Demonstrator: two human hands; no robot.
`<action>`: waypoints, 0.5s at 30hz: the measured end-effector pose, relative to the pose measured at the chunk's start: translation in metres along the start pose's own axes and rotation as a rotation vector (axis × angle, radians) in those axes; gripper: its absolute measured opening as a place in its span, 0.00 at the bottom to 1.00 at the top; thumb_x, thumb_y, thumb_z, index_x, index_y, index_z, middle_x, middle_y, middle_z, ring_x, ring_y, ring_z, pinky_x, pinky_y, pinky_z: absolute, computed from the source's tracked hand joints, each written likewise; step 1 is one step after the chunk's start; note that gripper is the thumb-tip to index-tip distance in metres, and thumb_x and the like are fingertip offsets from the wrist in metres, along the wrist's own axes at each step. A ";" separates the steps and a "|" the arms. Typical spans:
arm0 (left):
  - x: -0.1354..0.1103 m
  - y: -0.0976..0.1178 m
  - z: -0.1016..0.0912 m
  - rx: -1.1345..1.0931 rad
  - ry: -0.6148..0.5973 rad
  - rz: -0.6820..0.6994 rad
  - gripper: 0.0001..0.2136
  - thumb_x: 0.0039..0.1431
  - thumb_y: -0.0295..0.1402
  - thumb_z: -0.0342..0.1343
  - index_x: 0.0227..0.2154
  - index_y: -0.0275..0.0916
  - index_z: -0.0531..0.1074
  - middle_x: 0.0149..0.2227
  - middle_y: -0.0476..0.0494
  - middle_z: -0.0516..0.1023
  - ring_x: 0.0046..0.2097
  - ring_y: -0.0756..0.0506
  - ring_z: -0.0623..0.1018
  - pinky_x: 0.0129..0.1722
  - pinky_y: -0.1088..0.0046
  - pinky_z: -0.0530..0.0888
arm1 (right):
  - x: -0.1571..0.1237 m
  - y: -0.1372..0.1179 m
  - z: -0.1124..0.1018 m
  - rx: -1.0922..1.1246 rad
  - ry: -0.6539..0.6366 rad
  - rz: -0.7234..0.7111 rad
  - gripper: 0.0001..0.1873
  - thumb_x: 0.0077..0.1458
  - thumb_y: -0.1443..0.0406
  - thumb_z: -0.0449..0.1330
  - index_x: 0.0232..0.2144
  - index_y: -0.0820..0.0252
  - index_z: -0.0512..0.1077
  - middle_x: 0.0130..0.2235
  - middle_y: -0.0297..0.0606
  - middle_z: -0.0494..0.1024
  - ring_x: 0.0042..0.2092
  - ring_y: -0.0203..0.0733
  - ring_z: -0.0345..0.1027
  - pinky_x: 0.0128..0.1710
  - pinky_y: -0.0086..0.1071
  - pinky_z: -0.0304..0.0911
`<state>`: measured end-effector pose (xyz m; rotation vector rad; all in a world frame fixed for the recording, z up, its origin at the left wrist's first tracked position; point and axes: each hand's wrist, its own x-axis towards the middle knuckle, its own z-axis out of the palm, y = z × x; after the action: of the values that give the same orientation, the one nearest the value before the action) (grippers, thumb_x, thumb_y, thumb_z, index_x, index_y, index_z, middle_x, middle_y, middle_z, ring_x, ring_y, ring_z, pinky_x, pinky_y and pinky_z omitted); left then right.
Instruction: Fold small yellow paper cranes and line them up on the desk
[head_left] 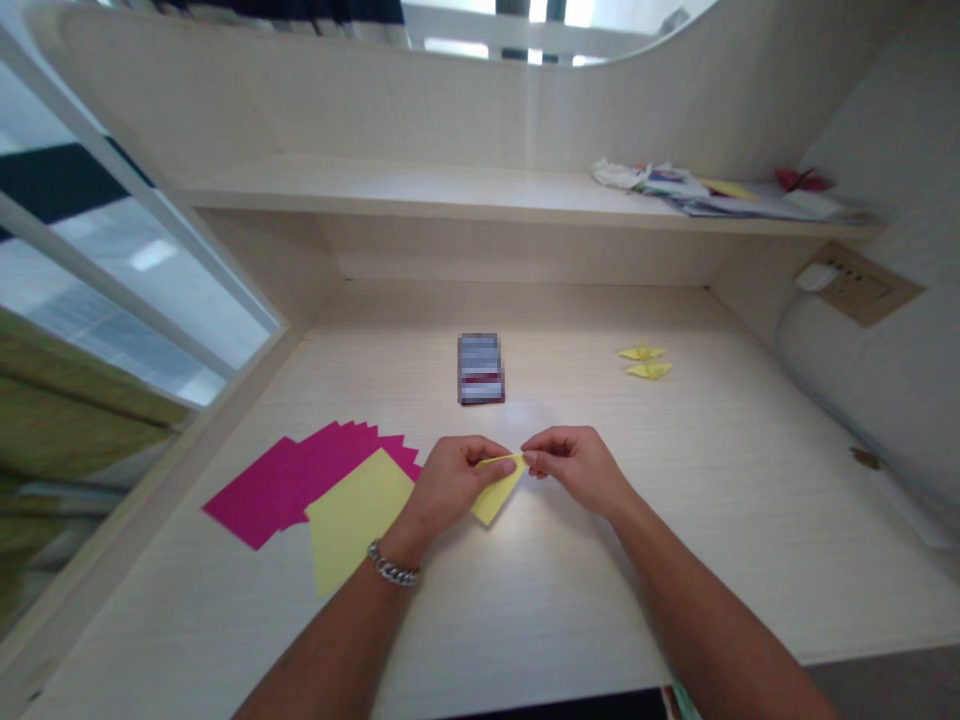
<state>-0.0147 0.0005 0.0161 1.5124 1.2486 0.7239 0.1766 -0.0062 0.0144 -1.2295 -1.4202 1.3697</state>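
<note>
A small folded piece of yellow paper (494, 500) is held just above the desk between my hands. My left hand (454, 480) grips it from the left, thumb lying across its upper part. At the paper's upper right corner, my right hand (574, 462) pinches the tip between thumb and fingers. Left of my left hand lies a flat yellow sheet (356, 515), partly covered by my wrist and forearm. It overlaps a fanned stack of magenta sheets (300, 485).
A phone-like rectangle (481, 370), its face blurred, lies beyond my hands. Two folded yellow paper cranes (646, 362) rest at the back right. A shelf (420, 195) crosses above the desk, with papers (720, 195) on its right. A cable (810, 385) runs down the right wall.
</note>
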 end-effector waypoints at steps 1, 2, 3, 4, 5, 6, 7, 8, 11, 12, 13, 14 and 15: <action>0.000 0.000 0.000 -0.002 -0.005 -0.008 0.10 0.49 0.38 0.60 0.30 0.36 0.79 0.28 0.45 0.80 0.28 0.48 0.74 0.26 0.75 0.67 | 0.000 0.000 0.000 -0.015 -0.012 -0.008 0.09 0.46 0.64 0.64 0.31 0.64 0.78 0.24 0.37 0.77 0.26 0.36 0.68 0.28 0.30 0.65; 0.000 0.000 0.000 -0.002 -0.010 -0.015 0.10 0.49 0.38 0.60 0.30 0.36 0.79 0.28 0.45 0.80 0.27 0.48 0.74 0.25 0.75 0.67 | 0.000 0.000 0.001 -0.030 -0.021 -0.014 0.09 0.46 0.64 0.63 0.31 0.63 0.78 0.24 0.37 0.77 0.26 0.36 0.68 0.28 0.30 0.64; 0.000 0.000 0.000 -0.003 -0.014 -0.021 0.10 0.49 0.39 0.60 0.30 0.36 0.79 0.28 0.45 0.80 0.27 0.48 0.74 0.25 0.76 0.67 | -0.001 0.000 0.001 -0.046 -0.029 -0.017 0.09 0.47 0.64 0.63 0.31 0.63 0.78 0.25 0.37 0.77 0.26 0.36 0.68 0.28 0.30 0.64; 0.000 0.001 -0.001 -0.002 -0.016 -0.025 0.10 0.49 0.38 0.60 0.30 0.36 0.79 0.28 0.45 0.80 0.27 0.48 0.74 0.25 0.76 0.66 | -0.001 0.000 0.001 -0.058 -0.034 -0.016 0.09 0.47 0.64 0.63 0.31 0.63 0.78 0.24 0.37 0.77 0.26 0.36 0.68 0.28 0.30 0.64; 0.000 0.001 -0.001 -0.001 -0.018 -0.027 0.10 0.49 0.38 0.60 0.30 0.36 0.79 0.28 0.45 0.81 0.28 0.48 0.74 0.25 0.76 0.67 | 0.000 0.000 0.001 -0.065 -0.039 -0.012 0.08 0.47 0.64 0.62 0.31 0.63 0.78 0.24 0.37 0.76 0.26 0.36 0.68 0.28 0.30 0.64; -0.001 0.002 -0.001 0.001 -0.021 -0.027 0.10 0.49 0.38 0.60 0.30 0.36 0.79 0.28 0.44 0.81 0.28 0.48 0.75 0.25 0.75 0.67 | 0.000 0.000 0.001 -0.066 -0.043 -0.003 0.08 0.48 0.64 0.62 0.30 0.63 0.77 0.24 0.37 0.76 0.26 0.36 0.68 0.28 0.30 0.64; -0.001 0.002 -0.001 0.002 -0.026 -0.026 0.10 0.49 0.38 0.61 0.30 0.36 0.79 0.29 0.44 0.81 0.28 0.48 0.75 0.26 0.75 0.67 | 0.000 0.000 0.001 -0.063 -0.048 0.009 0.08 0.48 0.64 0.62 0.30 0.63 0.77 0.23 0.37 0.76 0.26 0.36 0.68 0.28 0.30 0.64; -0.001 0.002 -0.001 0.003 -0.031 -0.025 0.10 0.48 0.38 0.61 0.30 0.36 0.79 0.29 0.44 0.81 0.28 0.47 0.75 0.26 0.75 0.67 | 0.000 0.000 0.001 -0.057 -0.050 0.024 0.08 0.48 0.63 0.62 0.30 0.63 0.77 0.23 0.36 0.76 0.25 0.35 0.68 0.27 0.30 0.64; -0.001 0.002 -0.001 -0.001 -0.040 -0.023 0.11 0.48 0.39 0.61 0.30 0.37 0.79 0.29 0.44 0.81 0.28 0.47 0.75 0.26 0.74 0.67 | 0.000 0.000 0.001 -0.049 -0.043 0.059 0.09 0.49 0.62 0.61 0.28 0.63 0.76 0.22 0.36 0.75 0.24 0.35 0.67 0.27 0.29 0.63; -0.001 0.002 -0.001 -0.001 -0.039 -0.024 0.11 0.48 0.38 0.61 0.31 0.37 0.79 0.29 0.43 0.81 0.28 0.47 0.75 0.26 0.74 0.67 | 0.000 0.001 0.001 -0.055 -0.040 0.062 0.09 0.49 0.62 0.61 0.28 0.63 0.76 0.22 0.36 0.75 0.24 0.35 0.67 0.27 0.29 0.63; -0.001 0.002 -0.001 0.002 -0.038 -0.025 0.11 0.48 0.38 0.61 0.31 0.37 0.79 0.29 0.43 0.81 0.28 0.47 0.75 0.25 0.74 0.67 | 0.000 0.001 0.001 -0.064 -0.039 0.059 0.09 0.49 0.62 0.61 0.28 0.63 0.76 0.22 0.36 0.75 0.24 0.35 0.67 0.27 0.29 0.63; -0.001 0.001 -0.001 0.006 -0.037 -0.025 0.11 0.48 0.38 0.61 0.31 0.37 0.79 0.29 0.43 0.81 0.28 0.47 0.75 0.25 0.74 0.67 | 0.000 0.001 0.002 -0.080 -0.040 0.051 0.09 0.49 0.62 0.61 0.29 0.63 0.76 0.22 0.36 0.75 0.24 0.35 0.68 0.27 0.29 0.63; -0.001 0.001 -0.001 0.009 -0.035 -0.022 0.10 0.48 0.38 0.61 0.30 0.37 0.79 0.28 0.43 0.81 0.28 0.47 0.75 0.25 0.75 0.67 | 0.000 0.002 0.002 -0.105 -0.047 0.039 0.09 0.50 0.62 0.60 0.29 0.63 0.76 0.23 0.36 0.76 0.25 0.36 0.68 0.27 0.29 0.63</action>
<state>-0.0154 -0.0006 0.0176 1.5103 1.2428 0.6755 0.1750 -0.0067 0.0122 -1.3056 -1.5246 1.3730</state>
